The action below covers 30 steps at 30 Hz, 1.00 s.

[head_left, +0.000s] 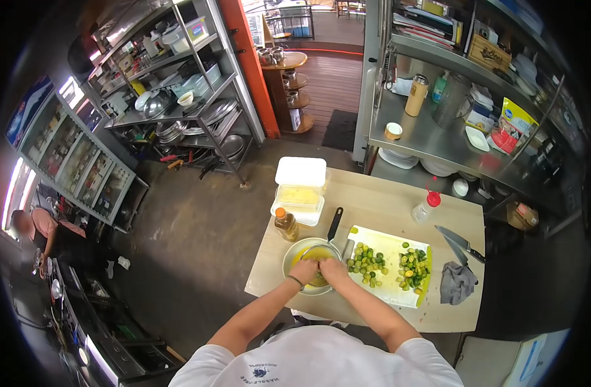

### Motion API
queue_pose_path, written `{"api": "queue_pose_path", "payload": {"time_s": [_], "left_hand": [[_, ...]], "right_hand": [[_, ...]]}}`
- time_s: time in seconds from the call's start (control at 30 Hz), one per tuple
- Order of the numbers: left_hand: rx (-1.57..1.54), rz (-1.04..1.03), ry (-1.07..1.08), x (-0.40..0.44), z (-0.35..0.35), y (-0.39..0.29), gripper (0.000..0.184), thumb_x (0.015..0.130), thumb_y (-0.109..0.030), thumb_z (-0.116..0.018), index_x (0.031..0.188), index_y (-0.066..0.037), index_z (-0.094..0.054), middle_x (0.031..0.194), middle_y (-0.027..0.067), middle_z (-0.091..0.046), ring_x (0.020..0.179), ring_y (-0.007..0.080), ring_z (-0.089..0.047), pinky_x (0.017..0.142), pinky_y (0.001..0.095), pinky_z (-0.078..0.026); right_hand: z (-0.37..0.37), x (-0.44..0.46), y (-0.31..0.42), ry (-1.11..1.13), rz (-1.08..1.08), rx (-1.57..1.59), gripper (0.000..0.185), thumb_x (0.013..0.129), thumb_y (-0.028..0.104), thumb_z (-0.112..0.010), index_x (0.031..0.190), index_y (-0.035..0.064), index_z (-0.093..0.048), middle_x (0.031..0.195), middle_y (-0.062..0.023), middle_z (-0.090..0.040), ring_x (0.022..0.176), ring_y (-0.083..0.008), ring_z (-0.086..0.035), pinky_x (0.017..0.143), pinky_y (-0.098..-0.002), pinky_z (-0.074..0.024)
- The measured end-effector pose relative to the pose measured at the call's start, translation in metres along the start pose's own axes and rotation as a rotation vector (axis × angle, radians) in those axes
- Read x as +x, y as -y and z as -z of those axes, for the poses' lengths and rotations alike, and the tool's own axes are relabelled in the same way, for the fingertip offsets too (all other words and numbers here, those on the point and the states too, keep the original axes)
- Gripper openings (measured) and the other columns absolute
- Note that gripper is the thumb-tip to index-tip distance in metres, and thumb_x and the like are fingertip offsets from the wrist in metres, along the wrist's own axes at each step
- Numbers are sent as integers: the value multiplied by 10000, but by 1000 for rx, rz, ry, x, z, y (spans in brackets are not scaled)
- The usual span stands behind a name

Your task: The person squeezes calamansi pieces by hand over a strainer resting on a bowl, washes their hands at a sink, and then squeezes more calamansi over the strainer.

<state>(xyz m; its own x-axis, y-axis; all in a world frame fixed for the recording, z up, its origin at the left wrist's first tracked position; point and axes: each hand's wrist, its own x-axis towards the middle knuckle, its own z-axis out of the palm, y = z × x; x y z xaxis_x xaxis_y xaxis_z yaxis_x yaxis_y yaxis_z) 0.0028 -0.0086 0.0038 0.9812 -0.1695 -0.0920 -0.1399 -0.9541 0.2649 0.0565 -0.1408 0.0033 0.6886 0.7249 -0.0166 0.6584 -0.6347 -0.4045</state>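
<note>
My left hand (304, 271) and my right hand (334, 271) meet above a pale bowl (286, 259). Fingers on both are curled together, and whatever they pinch is hidden. A strainer with a black handle (335, 224) rests across the bowl, with yellow liquid showing below it. Right of the bowl, a white cutting board (387, 289) with green ends carries small green citrus fruits (368, 262), several whole-looking. Cut green and yellow citrus pieces (413, 267) lie heaped at its right side.
On the table stand a brown bottle (286, 225) with an orange cap, a tub (300, 196) of yellow food and a red-topped squeeze bottle (426, 208). Knives (460, 240) and a grey cloth (457, 284) lie right. A steel shelf (399, 119) stands behind; another person (47, 232) works far left.
</note>
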Motion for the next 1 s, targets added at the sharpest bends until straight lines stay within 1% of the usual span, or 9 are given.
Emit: {"api": "queue_pose_path", "payload": {"time_s": [0.13, 0.2, 0.4, 0.5, 0.7, 0.93, 1.0], "left_hand": [[31, -21, 32, 0, 4, 2, 136, 753, -86, -478, 786, -38, -601, 798, 131, -608, 733, 272, -616, 656, 363, -506], [-8, -1, 7, -1, 5, 3, 116, 728, -75, -498, 774, -36, -597, 794, 133, -605, 730, 276, -613, 651, 370, -502], [-68, -29, -49, -2, -1, 5, 107, 685, -59, -535, 771, -32, -593, 786, 135, -601, 719, 285, -609, 644, 376, -500], [-90, 27, -50, -2, 6, 2, 110, 684, -61, -539, 776, -32, -592, 792, 134, -601, 721, 286, -608, 646, 374, -502], [-76, 7, -82, -7, 6, 2, 120, 685, -89, -567, 792, -42, -596, 793, 130, -600, 723, 277, -611, 648, 369, -505], [-78, -20, -77, -10, -3, 7, 110, 714, -102, -543, 794, -53, -601, 790, 122, -602, 723, 270, -607, 650, 369, -500], [-103, -20, -112, -11, -4, 9, 121, 712, -91, -528, 797, -61, -607, 789, 119, -602, 728, 271, -603, 658, 367, -494]], "right_hand": [[-4, 2, -2, -3, 25, 0, 156, 797, 121, -459, 767, 19, -573, 687, -162, -603, 659, -311, -619, 580, -404, -505], [1, 1, 2, -3, 3, 25, 174, 786, 100, -442, 757, 3, -583, 697, -184, -614, 671, -324, -628, 593, -406, -512], [8, -1, 5, -9, 9, 33, 169, 776, 110, -446, 756, 17, -585, 688, -182, -614, 639, -319, -624, 577, -401, -508], [15, 0, 9, 21, -11, 20, 171, 775, 120, -451, 762, 19, -588, 689, -180, -615, 639, -318, -624, 580, -405, -507], [10, 1, 8, 42, -53, 36, 174, 780, 120, -451, 777, 19, -593, 712, -182, -619, 676, -311, -629, 605, -406, -507], [1, -1, 8, 67, -42, 24, 167, 778, 112, -457, 799, 21, -595, 712, -176, -619, 675, -318, -625, 614, -405, -503], [-3, -1, 6, 7, -16, 59, 123, 708, 97, -516, 783, 29, -587, 669, -180, -607, 650, -321, -615, 572, -412, -497]]}}
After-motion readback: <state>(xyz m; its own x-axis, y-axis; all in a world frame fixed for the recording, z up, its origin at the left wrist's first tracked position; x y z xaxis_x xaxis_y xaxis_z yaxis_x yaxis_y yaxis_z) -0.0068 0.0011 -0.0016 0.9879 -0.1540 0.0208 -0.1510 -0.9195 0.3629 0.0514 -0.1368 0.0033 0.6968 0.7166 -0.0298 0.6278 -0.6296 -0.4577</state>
